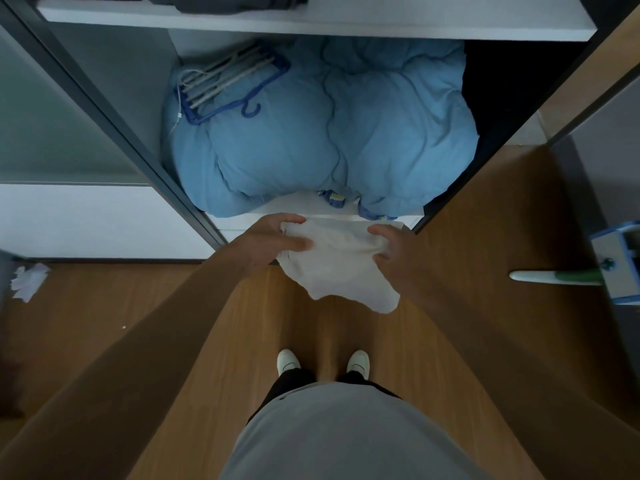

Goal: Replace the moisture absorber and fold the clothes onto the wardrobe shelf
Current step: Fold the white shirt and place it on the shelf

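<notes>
No brand, label or readable writing is showing anywhere in this view. Starting at the far left edge, a crumpled white scrap (29, 281) is lying on the wooden floor (114, 306) beside a grey object that is cut off by the frame, so there is no telling what it is. Moving in, the dark wardrobe frame (114, 126) is slanting down toward the centre. In the upper middle, blue hangers (228, 86) with pale bars are resting on a big light-blue duvet (322, 133) that is filling the lower compartment. Above it, the white shelf (311, 24) is carrying dark folded clothes (225, 1), mostly cropped by the top edge. At the duvet's front edge a small blue-and-yellow patterned piece (334, 199) is peeking out, too little of it to identify.

Centre frame now: the left hand (273, 237) is pinching the upper left edge of a cream cloth (343, 268), and the right hand (398, 251) is gripping its bunched upper right edge. The cloth is hanging between the hands, just in front of the wardrobe's bottom ledge, above the floor. Below, white shoes (288, 362) are standing on the floor. At the right edge, a blue-and-white box-like thing (620, 268) with a green-and-white handle (554, 276) is half cut off and hard to make out.
</notes>
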`<state>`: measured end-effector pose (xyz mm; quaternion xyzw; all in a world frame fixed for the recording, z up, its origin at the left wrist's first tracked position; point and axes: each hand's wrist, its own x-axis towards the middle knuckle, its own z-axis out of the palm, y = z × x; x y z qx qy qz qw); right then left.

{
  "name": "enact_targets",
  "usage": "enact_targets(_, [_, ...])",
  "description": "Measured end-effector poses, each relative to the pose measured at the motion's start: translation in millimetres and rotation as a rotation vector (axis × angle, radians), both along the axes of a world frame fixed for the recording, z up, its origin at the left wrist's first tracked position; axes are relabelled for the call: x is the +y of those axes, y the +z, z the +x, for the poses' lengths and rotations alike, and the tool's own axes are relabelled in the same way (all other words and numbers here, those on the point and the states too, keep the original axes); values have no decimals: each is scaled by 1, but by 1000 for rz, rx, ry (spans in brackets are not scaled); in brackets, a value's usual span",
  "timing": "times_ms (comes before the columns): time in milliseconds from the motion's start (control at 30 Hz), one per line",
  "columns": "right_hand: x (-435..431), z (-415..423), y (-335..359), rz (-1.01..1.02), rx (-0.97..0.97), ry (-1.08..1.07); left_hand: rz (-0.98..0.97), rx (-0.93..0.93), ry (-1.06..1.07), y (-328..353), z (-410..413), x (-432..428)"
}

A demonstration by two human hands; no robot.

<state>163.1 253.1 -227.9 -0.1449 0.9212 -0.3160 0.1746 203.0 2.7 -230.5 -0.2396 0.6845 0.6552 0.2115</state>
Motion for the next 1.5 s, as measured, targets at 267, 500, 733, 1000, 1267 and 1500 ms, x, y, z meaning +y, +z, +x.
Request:
enact_targets(267, [2,-3,-3,-81,127,-154,-673,162,-352,-9,-12,27])
enact_targets(500, [4,-2,-4,11,248,-129,-741,255,-314,-13,-14,21])
enact_targets(733, [7,-4,7,-295,-43,93,-760,345,-227,12,-23,7])
enact_targets(1000, [5,-25,24,-458,-156,45,-603,109,-589,45,-25,0])
enact_targets(1267, [12,-31,28,-512,-258,69,-833,323,-519,19,-23,-1])
enact_targets(1500, [21,-40,46,-606,-460,-29,-367,271,-26,28,-19,-9])
